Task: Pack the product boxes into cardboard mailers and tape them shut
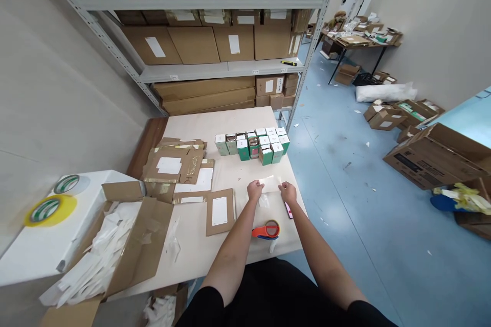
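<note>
Between my two hands a white sheet of paper (270, 184) is stretched out just over the table (226, 173). My left hand (254, 190) pinches its left edge, and my right hand (287, 192) pinches the right edge. Under the sheet lies a clear plastic piece (264, 201), whose kind I cannot make out. A phone (288, 210) is partly covered by my right wrist. Nearer to me rests an orange tape dispenser (266, 230) with a roll of tape. Beyond my hands stand several small green and white boxes (264, 144), a few with open tops.
Flattened cardboard (192, 163) and a cardboard piece with a white label (209, 219) lie to the left. An open carton (149, 235) full of white strips stands beside two tape rolls (49, 210). Metal shelving (199, 70) with boxes rises behind; cartons (433, 158) sit right.
</note>
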`<state>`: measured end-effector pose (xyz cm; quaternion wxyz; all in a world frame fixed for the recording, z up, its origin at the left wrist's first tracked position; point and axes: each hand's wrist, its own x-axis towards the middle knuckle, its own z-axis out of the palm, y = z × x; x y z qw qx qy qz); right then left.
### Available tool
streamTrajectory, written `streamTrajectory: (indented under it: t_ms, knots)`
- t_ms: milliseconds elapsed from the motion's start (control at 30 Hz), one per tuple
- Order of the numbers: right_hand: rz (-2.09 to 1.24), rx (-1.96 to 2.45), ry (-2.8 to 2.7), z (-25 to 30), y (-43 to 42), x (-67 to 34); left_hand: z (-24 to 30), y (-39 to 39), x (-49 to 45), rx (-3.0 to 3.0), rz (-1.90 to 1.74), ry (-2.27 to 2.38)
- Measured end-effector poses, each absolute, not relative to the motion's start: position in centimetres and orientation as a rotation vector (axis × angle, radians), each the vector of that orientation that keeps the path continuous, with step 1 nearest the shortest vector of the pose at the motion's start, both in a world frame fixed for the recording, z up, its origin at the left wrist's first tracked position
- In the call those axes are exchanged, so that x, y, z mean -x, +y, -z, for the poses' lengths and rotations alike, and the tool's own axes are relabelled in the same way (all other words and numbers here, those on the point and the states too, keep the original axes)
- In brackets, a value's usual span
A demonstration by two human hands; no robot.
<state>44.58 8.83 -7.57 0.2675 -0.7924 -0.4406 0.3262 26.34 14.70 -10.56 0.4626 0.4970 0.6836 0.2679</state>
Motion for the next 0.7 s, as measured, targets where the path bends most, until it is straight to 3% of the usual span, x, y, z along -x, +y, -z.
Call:
streamTrajectory:
  t_ms: [200,333,467,600,700]
  knots:
    - [-0.833,2.14,-1.025,6.3,7.5,-44.0,8.6,14.3,-25.6,-1.416,-0.642,1.728]
    - [-1.162,1.812,-0.907,5.3,7.3,-42.4,6.9,13.7,-25.7,-1.525,-0.733,1.648]
    - [-1.487,1.521,-0.676,4.4,8.1,-41.3,5.6,12.4,-26.3,-1.473,-0.745,1.288]
    - [-1.393,1.527,-0.65,3.9,8.8,-41.7,4.9,11.8,-26.1,-1.455,-0.598,1.038]
    - [-1.301,1.595,-0.671,3.5,9.0,-43.1,4.5,12.6,-25.1,-1.48,-0.618,1.151]
